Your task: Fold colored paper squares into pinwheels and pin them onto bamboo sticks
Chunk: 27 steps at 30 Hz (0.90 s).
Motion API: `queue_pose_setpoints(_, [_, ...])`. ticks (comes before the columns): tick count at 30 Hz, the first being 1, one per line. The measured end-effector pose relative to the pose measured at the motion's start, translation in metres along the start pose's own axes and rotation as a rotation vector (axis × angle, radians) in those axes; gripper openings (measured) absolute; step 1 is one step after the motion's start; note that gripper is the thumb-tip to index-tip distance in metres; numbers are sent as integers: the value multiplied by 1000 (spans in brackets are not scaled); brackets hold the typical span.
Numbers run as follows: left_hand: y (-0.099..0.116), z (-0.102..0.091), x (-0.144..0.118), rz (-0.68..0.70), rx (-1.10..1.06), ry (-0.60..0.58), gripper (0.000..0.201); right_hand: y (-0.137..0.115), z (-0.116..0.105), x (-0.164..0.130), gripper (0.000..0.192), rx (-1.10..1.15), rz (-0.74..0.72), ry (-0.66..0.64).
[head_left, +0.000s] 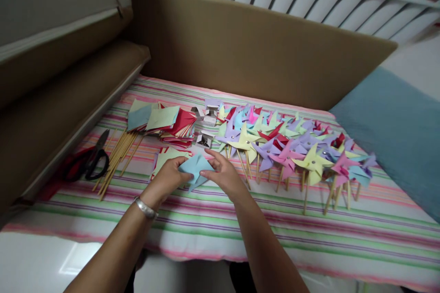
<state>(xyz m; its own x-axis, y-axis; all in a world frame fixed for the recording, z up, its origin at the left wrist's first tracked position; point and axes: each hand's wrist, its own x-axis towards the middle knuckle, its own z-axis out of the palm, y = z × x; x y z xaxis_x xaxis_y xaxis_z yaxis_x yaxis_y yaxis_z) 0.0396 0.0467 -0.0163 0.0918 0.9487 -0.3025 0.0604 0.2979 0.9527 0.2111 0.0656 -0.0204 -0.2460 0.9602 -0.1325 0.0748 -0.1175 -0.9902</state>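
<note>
A light blue paper square (194, 167), cut and partly folded, is held up between both hands above the striped cloth. My left hand (169, 175) pinches its left side, thumb on top. On the right side, my right hand (222, 173) has its thumb on the paper, with the index finger stretched out behind. Just beyond the left hand lies a small pile of cut paper sheets (168, 156). A small open box (204, 140) with dark bits inside sits behind the right hand. To the right lie many finished paper pinwheels (313, 164) on wooden sticks.
Loose wooden sticks (118, 160) and black-handled scissors (92, 158) lie on the left. Stacks of coloured paper (163, 118) stand behind them, near more small boxes (210, 114). A brown panel (240, 46) borders the back, and folded padded boards (75, 82) the left.
</note>
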Motion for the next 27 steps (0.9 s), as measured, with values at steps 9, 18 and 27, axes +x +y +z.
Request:
queue_pose_setpoints(9, [4, 5, -2, -11, -33, -142, 29, 8, -8, -3, 59, 100, 72, -162])
queue_pose_setpoints(18, [7, 14, -2, -94, -490, -40, 31, -7, -5, -3, 49, 227, 31, 57])
queue_pose_setpoints(27, [1, 34, -1, -69, -560, 36, 29, 1, 11, 0, 50, 343, -11, 246])
